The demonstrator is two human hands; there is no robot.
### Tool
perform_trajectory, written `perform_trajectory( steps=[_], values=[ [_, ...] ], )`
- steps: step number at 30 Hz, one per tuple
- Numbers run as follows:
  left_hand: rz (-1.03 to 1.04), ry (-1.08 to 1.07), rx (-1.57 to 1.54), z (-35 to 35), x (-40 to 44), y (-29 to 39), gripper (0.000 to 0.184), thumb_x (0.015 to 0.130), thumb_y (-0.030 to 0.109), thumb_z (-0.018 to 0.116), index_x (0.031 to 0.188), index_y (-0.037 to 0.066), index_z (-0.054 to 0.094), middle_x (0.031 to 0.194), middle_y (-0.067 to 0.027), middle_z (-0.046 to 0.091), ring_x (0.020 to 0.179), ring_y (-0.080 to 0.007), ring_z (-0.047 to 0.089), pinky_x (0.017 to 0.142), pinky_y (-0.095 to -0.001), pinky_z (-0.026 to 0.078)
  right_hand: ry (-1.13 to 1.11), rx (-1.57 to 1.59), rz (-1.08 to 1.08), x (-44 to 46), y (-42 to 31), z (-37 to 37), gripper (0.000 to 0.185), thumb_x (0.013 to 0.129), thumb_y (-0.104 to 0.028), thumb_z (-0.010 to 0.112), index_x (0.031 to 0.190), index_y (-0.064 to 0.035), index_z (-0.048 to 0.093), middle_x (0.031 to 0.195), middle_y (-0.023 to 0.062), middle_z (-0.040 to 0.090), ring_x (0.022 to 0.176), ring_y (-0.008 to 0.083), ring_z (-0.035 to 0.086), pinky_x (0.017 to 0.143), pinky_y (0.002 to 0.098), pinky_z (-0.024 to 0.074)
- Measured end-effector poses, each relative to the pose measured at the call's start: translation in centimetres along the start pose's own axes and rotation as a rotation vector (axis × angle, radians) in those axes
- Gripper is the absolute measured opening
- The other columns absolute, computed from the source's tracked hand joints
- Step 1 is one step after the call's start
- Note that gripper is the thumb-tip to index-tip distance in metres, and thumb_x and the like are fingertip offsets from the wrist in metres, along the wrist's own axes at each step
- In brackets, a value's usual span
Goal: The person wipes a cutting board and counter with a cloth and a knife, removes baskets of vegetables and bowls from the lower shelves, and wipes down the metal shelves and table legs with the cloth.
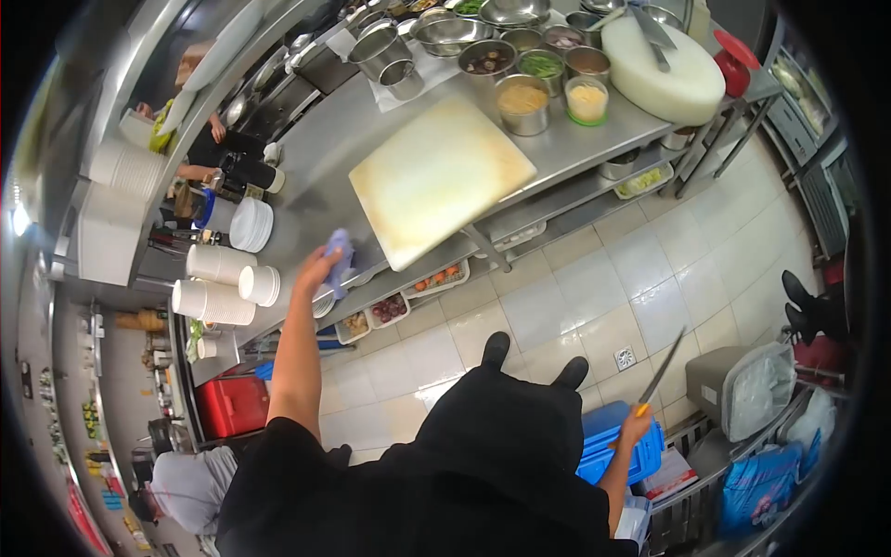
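My left hand (318,266) is closed on a crumpled lilac cloth (339,258) at the near edge of the steel counter (306,200). A large, stained white cutting board (441,176) lies on the counter to the right of the cloth. Low on my right side, my right hand (635,425) grips the yellow handle of a knife (664,369). Its long blade points up and away from me, over the tiled floor. Blue lidded boxes (603,441) are beside that hand.
Metal pots (524,107) of ingredients stand behind the board. A cleaver (654,42) rests on a thick round block (664,79). White bowls (218,297) are stacked at the left. A grey bin (724,385) stands at the right. Other people are at the left and lower left.
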State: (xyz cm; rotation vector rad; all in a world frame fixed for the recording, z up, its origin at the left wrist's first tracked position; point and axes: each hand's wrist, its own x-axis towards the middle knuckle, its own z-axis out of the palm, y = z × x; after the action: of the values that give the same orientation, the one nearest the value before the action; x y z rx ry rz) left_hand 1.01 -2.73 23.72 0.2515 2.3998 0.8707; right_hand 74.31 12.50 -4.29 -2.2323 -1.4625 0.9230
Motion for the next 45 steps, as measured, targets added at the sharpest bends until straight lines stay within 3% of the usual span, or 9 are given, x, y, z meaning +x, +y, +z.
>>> perform_trajectory(
  steps=[1, 5, 8, 12, 15, 21, 32, 38, 45],
  values=[
    [-0.047, -0.066, -0.097, 0.7, 2.2, -0.3, 0.050, 0.088, 0.036, 0.056, 0.129, 0.007, 0.049, 0.130, -0.0147, 0.050, 0.117, -0.0231, 0.047, 0.096, -0.0374, 0.039, -0.021, 0.024, -0.087, -1.5, -0.4, 1.2, 0.030, 0.083, -0.018, 0.063, 0.104, 0.0028, 0.055, 0.093, 0.0218, 0.061, 0.085, 0.0368, 0.058, 0.076, 0.0423, 0.0455],
    [0.731, 0.420, 0.692, 10.0, 8.0, -7.4, 0.046, 0.087, 0.025, 0.053, 0.129, 0.006, 0.048, 0.138, -0.0181, 0.040, 0.125, -0.0387, 0.036, 0.107, -0.0523, 0.022, -0.120, 0.030, -0.166, -7.5, -6.4, 2.4, 0.023, 0.081, -0.011, 0.063, 0.100, 0.0011, 0.055, 0.082, 0.0157, 0.060, 0.074, 0.0297, 0.056, 0.070, 0.0392, 0.0455],
    [0.958, 0.339, 0.400, 10.9, 3.4, -8.3, 0.043, 0.079, 0.010, 0.061, 0.120, 0.006, 0.052, 0.128, -0.0171, 0.049, 0.119, -0.0372, 0.041, 0.104, -0.0528, 0.024, -0.092, 0.075, -0.220, -10.7, -10.8, 3.4, 0.018, 0.079, -0.012, 0.064, 0.088, 0.0000, 0.053, 0.073, 0.0099, 0.054, 0.067, 0.0210, 0.051, 0.062, 0.0356, 0.0432],
    [0.885, 0.272, 0.511, 10.3, 1.5, -10.6, 0.041, 0.074, 0.001, 0.066, 0.113, 0.003, 0.053, 0.115, -0.0138, 0.056, 0.108, -0.0309, 0.050, 0.094, -0.0486, 0.037, -0.068, 0.125, -0.300, -13.3, -15.3, 5.2, 0.018, 0.081, -0.014, 0.063, 0.087, -0.0010, 0.052, 0.070, 0.0085, 0.053, 0.064, 0.0186, 0.048, 0.059, 0.0341, 0.0425],
    [0.336, -0.170, -0.484, 11.4, -2.4, -9.9, 0.029, 0.087, 0.014, 0.063, 0.111, 0.002, 0.052, 0.108, -0.0108, 0.057, 0.094, -0.0185, 0.057, 0.080, -0.0337, 0.048, -0.067, 0.071, -0.390, -15.6, -21.2, 4.9, 0.020, 0.084, -0.017, 0.063, 0.087, -0.0014, 0.052, 0.068, 0.0071, 0.052, 0.062, 0.0174, 0.047, 0.059, 0.0338, 0.0421],
    [-0.234, -0.324, -1.579, 13.8, -7.2, -4.7, 0.033, 0.097, 0.032, 0.043, 0.118, 0.006, 0.048, 0.115, -0.0094, 0.056, 0.105, -0.0210, 0.056, 0.088, -0.0398, 0.048, -0.173, 0.199, -0.383, -18.1, -28.5, 4.8, 0.029, 0.087, -0.021, 0.062, 0.107, -0.0018, 0.058, 0.073, 0.0133, 0.060, 0.065, 0.0198, 0.056, 0.062, 0.0353, 0.0464],
    [-0.127, -0.170, -1.380, 23.0, -2.7, -4.5, 0.041, 0.100, 0.028, 0.036, 0.131, 0.002, 0.040, 0.130, -0.0127, 0.050, 0.119, -0.0272, 0.049, 0.100, -0.0445, 0.042, -0.085, 0.033, -0.675, -18.9, -26.8, 1.3, 0.034, 0.084, -0.019, 0.062, 0.114, -0.0034, 0.057, 0.088, 0.0196, 0.065, 0.080, 0.0344, 0.065, 0.068, 0.0388, 0.0506],
    [-0.248, -1.149, -1.382, 26.3, -17.4, 1.6, 0.045, 0.096, 0.020, 0.047, 0.134, -0.001, 0.036, 0.131, -0.0122, 0.049, 0.121, -0.0297, 0.047, 0.106, -0.0436, 0.034, 0.055, 0.095, -0.876, -18.5, -30.0, 0.7, 0.043, 0.073, -0.003, 0.065, 0.115, 0.0000, 0.057, 0.091, 0.0186, 0.062, 0.083, 0.0339, 0.063, 0.071, 0.0384, 0.0509],
    [-0.034, -0.811, -0.937, 32.1, -20.0, 10.2, 0.040, 0.075, -0.006, 0.067, 0.112, 0.001, 0.052, 0.101, -0.0075, 0.059, 0.094, -0.0231, 0.060, 0.085, -0.0376, 0.049, 0.141, -0.071, -1.093, -14.9, -32.3, -2.0, 0.041, 0.070, 0.003, 0.061, 0.111, -0.0038, 0.058, 0.084, 0.0133, 0.055, 0.071, 0.0327, 0.059, 0.060, 0.0417, 0.0486]
  ],
)
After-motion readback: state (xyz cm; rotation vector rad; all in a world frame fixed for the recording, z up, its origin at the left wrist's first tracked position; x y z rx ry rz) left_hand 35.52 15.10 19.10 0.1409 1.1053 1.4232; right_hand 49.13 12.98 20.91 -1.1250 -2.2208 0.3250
